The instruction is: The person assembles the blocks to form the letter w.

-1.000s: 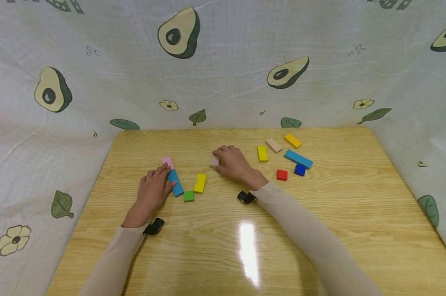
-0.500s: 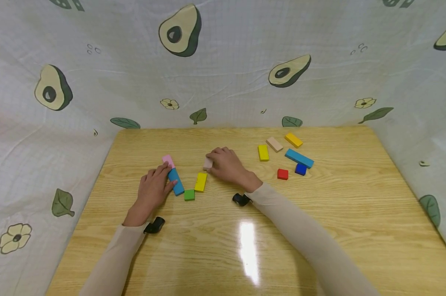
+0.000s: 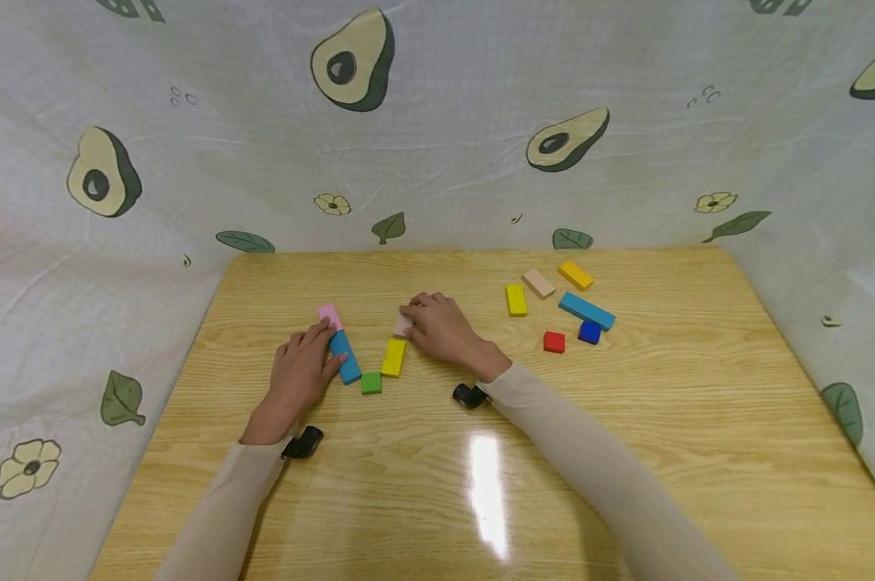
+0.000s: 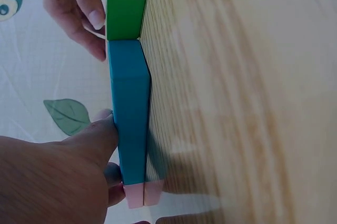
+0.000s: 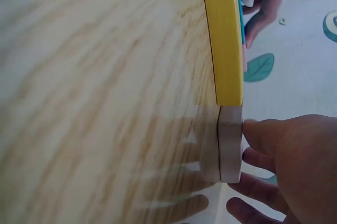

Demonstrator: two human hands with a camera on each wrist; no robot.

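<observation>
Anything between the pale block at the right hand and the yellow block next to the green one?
Nothing visible. The right hand holds the pale block at the far end of the yellow block, no other piece between; whether they fully touch, I can't tell.

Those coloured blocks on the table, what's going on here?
On a wooden table, a person's left hand rests on a long blue rectangular block, with a pink rectangular block at its far end. The right hand pinches a pale beige rectangular block at a yellow rectangular block's far end. A green square block sits between the blue and yellow blocks' near ends. Six other blocks lie to the right.
</observation>
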